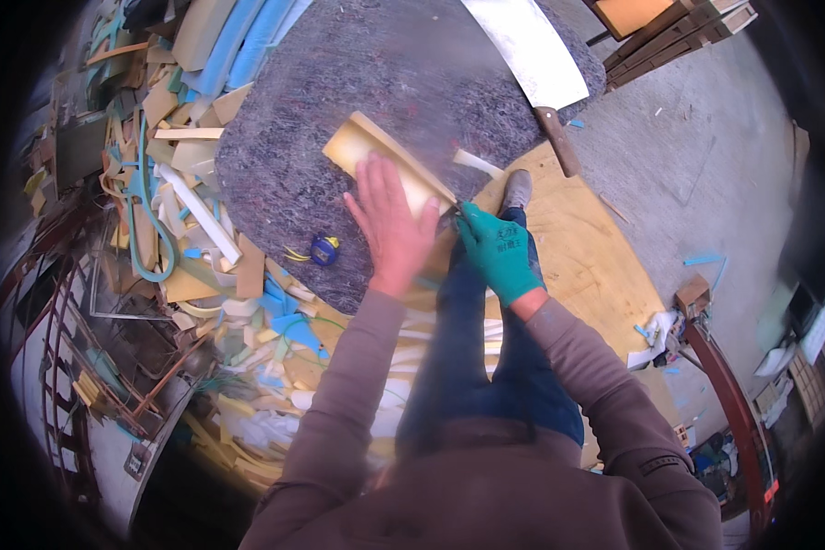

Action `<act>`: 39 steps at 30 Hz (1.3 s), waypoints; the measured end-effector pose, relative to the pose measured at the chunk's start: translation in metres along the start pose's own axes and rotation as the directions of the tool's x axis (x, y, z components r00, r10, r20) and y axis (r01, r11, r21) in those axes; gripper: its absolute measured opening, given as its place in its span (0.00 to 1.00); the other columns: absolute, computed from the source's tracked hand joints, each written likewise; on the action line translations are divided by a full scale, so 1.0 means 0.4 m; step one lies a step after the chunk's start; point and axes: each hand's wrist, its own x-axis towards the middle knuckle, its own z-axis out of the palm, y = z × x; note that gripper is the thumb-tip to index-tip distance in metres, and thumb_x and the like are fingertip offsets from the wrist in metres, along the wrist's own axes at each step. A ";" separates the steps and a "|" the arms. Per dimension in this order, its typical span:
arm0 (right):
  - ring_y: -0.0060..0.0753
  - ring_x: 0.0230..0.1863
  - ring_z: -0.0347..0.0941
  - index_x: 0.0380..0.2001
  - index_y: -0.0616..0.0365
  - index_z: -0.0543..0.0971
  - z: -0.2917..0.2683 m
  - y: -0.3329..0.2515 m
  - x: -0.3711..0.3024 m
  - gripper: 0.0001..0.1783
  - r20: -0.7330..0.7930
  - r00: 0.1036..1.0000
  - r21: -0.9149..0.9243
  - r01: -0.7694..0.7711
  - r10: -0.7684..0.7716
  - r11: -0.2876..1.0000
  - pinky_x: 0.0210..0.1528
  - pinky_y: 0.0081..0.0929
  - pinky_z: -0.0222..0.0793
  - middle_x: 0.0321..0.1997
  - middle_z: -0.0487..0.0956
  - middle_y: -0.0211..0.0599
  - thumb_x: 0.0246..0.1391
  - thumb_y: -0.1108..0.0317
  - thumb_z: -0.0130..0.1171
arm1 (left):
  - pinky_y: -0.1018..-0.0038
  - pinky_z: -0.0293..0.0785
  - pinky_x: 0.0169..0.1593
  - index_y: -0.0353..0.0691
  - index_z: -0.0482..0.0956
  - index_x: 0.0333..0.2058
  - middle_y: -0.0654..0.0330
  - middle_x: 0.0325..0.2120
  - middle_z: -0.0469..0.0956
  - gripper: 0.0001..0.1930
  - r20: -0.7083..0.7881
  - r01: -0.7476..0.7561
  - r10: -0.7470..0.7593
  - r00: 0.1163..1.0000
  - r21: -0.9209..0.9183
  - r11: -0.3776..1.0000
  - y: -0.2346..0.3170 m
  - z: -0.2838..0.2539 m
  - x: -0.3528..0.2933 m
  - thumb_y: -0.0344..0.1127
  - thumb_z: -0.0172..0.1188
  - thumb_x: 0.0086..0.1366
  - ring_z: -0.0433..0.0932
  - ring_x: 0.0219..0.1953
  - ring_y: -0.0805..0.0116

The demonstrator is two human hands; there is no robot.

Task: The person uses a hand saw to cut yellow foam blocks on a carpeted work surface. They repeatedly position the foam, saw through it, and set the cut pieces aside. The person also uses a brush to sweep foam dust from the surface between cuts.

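Note:
A cream-yellow foam block (382, 154) with a raised long edge lies aslant on the purple-grey padded surface (284, 119). My bare left hand (394, 215) rests flat on it, fingers stretched out and thumb apart. At the block's near right end, my right hand (498, 243) in a green work glove is closed round a slim dark thing, mostly hidden by the glove, so its kind cannot be made out. Left of my left hand is a blue and yellow tape measure (324, 249). A thin white foam strip (478, 164) lies right of the block.
A broad-bladed knife (552, 78) with a wooden handle lies at the far right edge of the padding. Foam offcuts (192, 197) pile up on the left and around my legs. A yellowish board (587, 247) lies on the right, beside the concrete floor (678, 156). My shoe (517, 191) touches the board.

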 end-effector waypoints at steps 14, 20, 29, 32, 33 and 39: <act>0.48 0.38 0.88 0.57 0.54 0.83 0.005 -0.002 0.008 0.16 0.098 0.995 -0.031 -0.028 0.031 0.999 0.37 0.45 0.81 0.44 0.89 0.41 0.67 0.70 0.63 | 0.30 0.36 0.83 0.32 0.52 0.84 0.42 0.85 0.50 0.43 -0.128 0.070 -0.061 0.990 0.075 0.995 -0.064 0.016 0.129 0.44 0.55 0.77 0.42 0.88 0.38; 0.48 0.35 0.85 0.52 0.50 0.82 0.016 -0.017 0.049 0.13 0.151 0.988 -0.075 -0.028 0.039 0.997 0.32 0.46 0.79 0.37 0.86 0.37 0.65 0.71 0.63 | 0.25 0.38 0.82 0.33 0.52 0.84 0.42 0.85 0.50 0.45 -0.114 0.091 -0.079 0.990 0.100 0.991 -0.061 0.012 0.131 0.45 0.57 0.75 0.43 0.88 0.36; 0.47 0.34 0.85 0.53 0.49 0.82 0.003 -0.006 0.022 0.14 0.015 1.000 -0.024 0.022 -0.022 0.999 0.32 0.47 0.78 0.39 0.85 0.37 0.65 0.71 0.63 | 0.23 0.40 0.80 0.37 0.52 0.84 0.43 0.84 0.51 0.46 -0.114 0.105 -0.093 0.989 0.114 0.988 -0.059 0.013 0.134 0.46 0.57 0.74 0.45 0.87 0.37; 0.48 0.35 0.85 0.54 0.50 0.82 0.014 -0.004 0.029 0.15 0.071 0.997 -0.048 0.018 -0.015 0.999 0.33 0.47 0.78 0.39 0.86 0.38 0.65 0.71 0.63 | 0.23 0.41 0.80 0.38 0.52 0.84 0.44 0.84 0.51 0.45 -0.126 0.092 -0.076 0.989 0.122 0.988 -0.059 0.014 0.133 0.46 0.57 0.74 0.45 0.87 0.37; 0.49 0.35 0.85 0.54 0.51 0.82 0.019 -0.004 0.035 0.15 0.120 0.993 -0.054 0.001 0.006 0.999 0.33 0.47 0.78 0.39 0.86 0.38 0.65 0.71 0.63 | 0.23 0.41 0.80 0.38 0.52 0.84 0.44 0.84 0.51 0.45 -0.126 0.092 -0.076 0.989 0.125 0.988 -0.058 0.014 0.132 0.46 0.57 0.74 0.45 0.87 0.37; 0.49 0.36 0.86 0.53 0.53 0.82 0.011 -0.005 0.038 0.14 0.138 0.990 -0.070 0.006 0.004 0.998 0.34 0.48 0.78 0.38 0.86 0.40 0.65 0.72 0.63 | 0.24 0.40 0.81 0.36 0.53 0.84 0.43 0.85 0.49 0.45 -0.109 0.100 -0.085 0.990 0.140 0.985 -0.060 0.011 0.136 0.47 0.57 0.73 0.45 0.87 0.37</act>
